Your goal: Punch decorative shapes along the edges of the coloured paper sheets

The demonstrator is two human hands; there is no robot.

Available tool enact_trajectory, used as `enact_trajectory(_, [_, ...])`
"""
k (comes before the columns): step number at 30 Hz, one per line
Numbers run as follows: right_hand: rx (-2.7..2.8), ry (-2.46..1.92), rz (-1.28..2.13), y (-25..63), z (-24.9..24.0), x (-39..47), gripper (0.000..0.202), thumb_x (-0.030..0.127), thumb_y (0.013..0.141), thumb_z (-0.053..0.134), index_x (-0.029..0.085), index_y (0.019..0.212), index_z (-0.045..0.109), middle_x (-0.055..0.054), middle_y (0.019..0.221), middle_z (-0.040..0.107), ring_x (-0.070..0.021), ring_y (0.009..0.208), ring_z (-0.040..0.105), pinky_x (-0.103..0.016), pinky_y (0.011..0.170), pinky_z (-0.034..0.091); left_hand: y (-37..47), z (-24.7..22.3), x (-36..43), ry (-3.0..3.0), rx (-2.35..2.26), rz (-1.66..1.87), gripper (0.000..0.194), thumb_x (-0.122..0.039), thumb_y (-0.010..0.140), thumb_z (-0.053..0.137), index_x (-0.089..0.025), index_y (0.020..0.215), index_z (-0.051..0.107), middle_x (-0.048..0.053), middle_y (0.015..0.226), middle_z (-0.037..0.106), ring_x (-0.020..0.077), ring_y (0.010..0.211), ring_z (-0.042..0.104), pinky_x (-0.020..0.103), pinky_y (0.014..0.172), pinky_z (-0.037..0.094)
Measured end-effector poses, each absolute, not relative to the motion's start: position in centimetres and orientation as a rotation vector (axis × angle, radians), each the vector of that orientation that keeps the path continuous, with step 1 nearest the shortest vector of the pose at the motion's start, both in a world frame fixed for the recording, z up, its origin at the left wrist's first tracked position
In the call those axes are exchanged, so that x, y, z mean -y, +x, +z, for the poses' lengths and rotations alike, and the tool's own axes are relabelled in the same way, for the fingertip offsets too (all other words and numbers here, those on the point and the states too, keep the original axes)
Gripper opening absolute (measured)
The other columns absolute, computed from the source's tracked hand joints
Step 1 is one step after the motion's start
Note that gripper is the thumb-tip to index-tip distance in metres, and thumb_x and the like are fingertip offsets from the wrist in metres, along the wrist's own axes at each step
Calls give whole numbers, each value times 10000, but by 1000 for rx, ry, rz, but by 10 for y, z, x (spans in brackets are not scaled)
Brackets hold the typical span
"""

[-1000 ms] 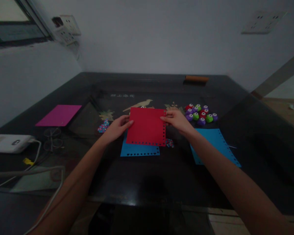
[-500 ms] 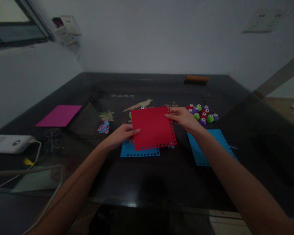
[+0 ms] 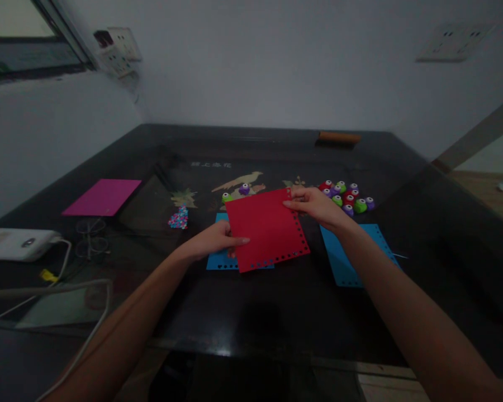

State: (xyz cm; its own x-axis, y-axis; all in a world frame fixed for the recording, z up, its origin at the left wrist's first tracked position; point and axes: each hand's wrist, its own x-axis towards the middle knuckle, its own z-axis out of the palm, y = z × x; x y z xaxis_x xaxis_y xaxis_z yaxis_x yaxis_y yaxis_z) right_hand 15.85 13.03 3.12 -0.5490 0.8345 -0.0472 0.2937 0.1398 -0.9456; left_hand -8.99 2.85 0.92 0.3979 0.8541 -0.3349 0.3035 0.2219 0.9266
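A red sheet of paper [image 3: 266,226], with small holes punched along its right and lower edges, is held between my two hands. My left hand [image 3: 218,240] pinches its left edge, thumb on top. At the upper right corner, my right hand [image 3: 312,204] grips it between thumb and fingers. Under the red sheet lies a blue sheet [image 3: 218,261], partly covered, with punched shapes along its lower edge. A second blue punched sheet [image 3: 339,262] rests beneath my right forearm. Just behind the red sheet sit a green and a purple eyeball-topped punch [image 3: 244,189].
Several coloured punches [image 3: 349,196] cluster at the right. A pile of pink and blue paper bits [image 3: 179,218] lies left of centre. Farther left are a magenta sheet [image 3: 103,197], eyeglasses [image 3: 91,240] and a white device with a cable [image 3: 20,244]. An orange-brown roll [image 3: 338,137] lies at the back.
The red sheet has moved slightly nearer to me and turned counterclockwise, its left side lower. My left hand moved down with it. The green and purple punches behind it show more.
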Motion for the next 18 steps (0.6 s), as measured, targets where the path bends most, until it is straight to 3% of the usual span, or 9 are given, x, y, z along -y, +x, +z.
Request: enact_trajectory(18, [1934,-1129,1394,161,32,-130,214,338,715,661,192,609,546,35,553,477,-97,511,399,-271,485,251,-86,13,-25,1399,-1078,438,242,-372,729,677,-143,681,616,-14,529,582,95,464,504,228,490,406])
